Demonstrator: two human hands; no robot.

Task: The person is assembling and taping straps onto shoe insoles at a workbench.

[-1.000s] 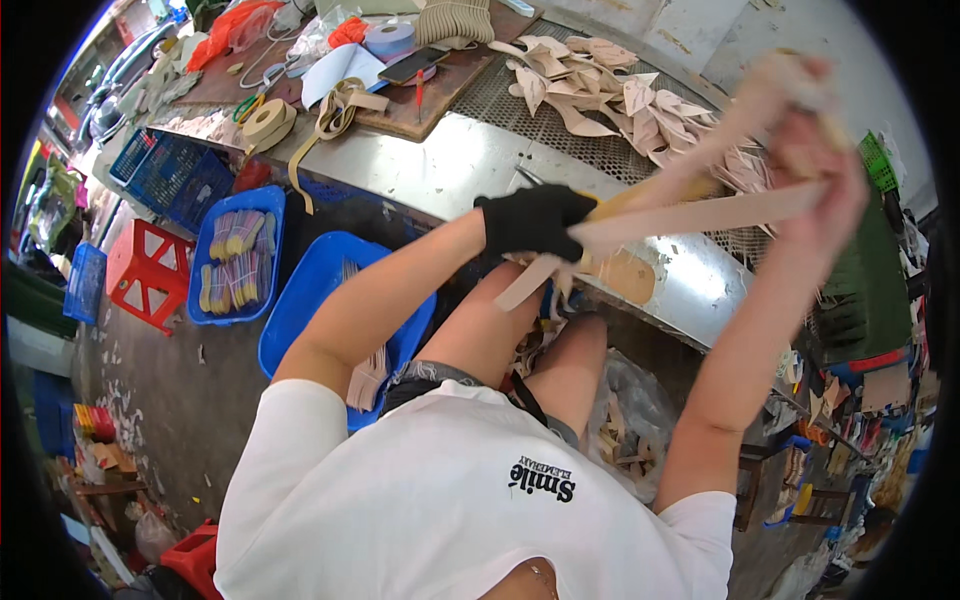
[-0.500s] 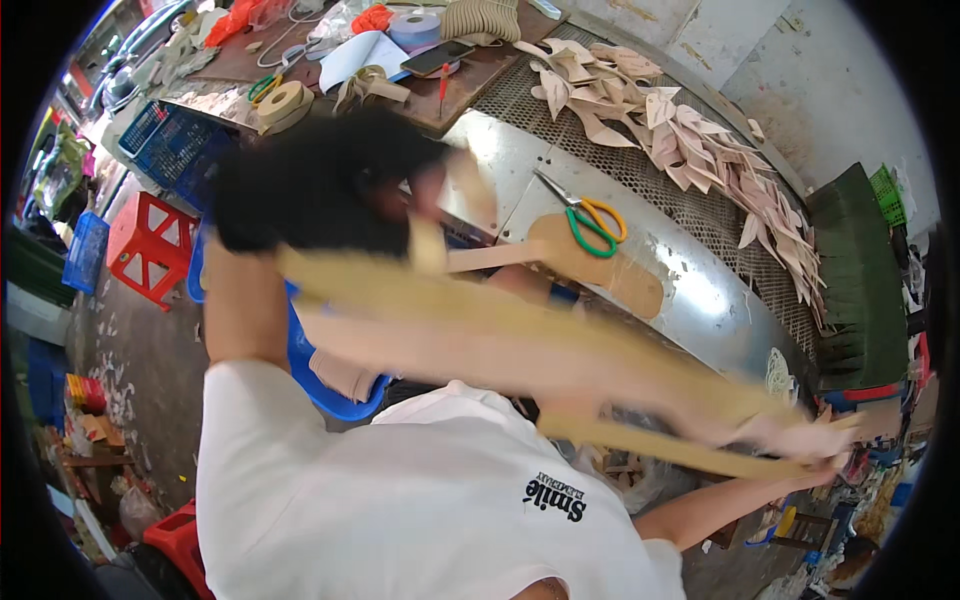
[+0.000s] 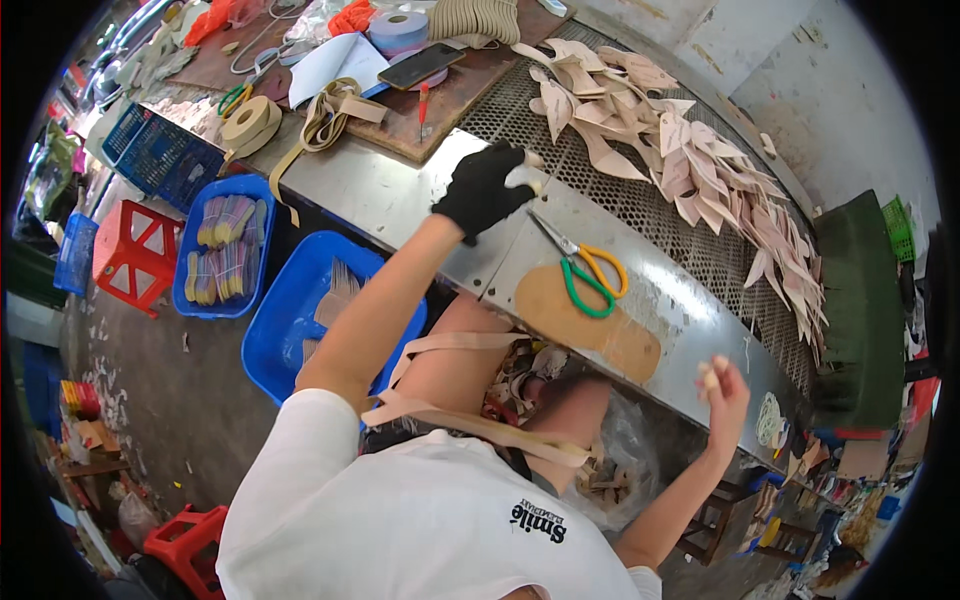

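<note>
My left hand [image 3: 485, 190], in a black glove with pale fingertips showing, hovers over the metal tabletop [image 3: 420, 215]. Its thumb and forefinger are apart, with nothing between them. To its right lie scissors [image 3: 580, 265] with one green and one orange handle, blades partly spread, over a tan rounded board [image 3: 590, 325]. My bare right hand [image 3: 728, 395] is raised near the table's front edge, fingers bent, pale covers on the fingertips; I see nothing held in it. Beige fabric strips [image 3: 480, 428] lie loosely across my thighs.
Many beige cut pieces [image 3: 700, 150] are heaped on the mesh surface behind. A phone [image 3: 420, 65], a red-handled tool [image 3: 423, 110] and a tape roll [image 3: 250, 125] lie at the back left. Blue tubs [image 3: 265, 340] and a red stool [image 3: 140, 250] stand on the floor.
The long beige strips stretched between my hands have been let go and now rest on my lap. My left hand moved right over the table; my right hand came inward and up.
</note>
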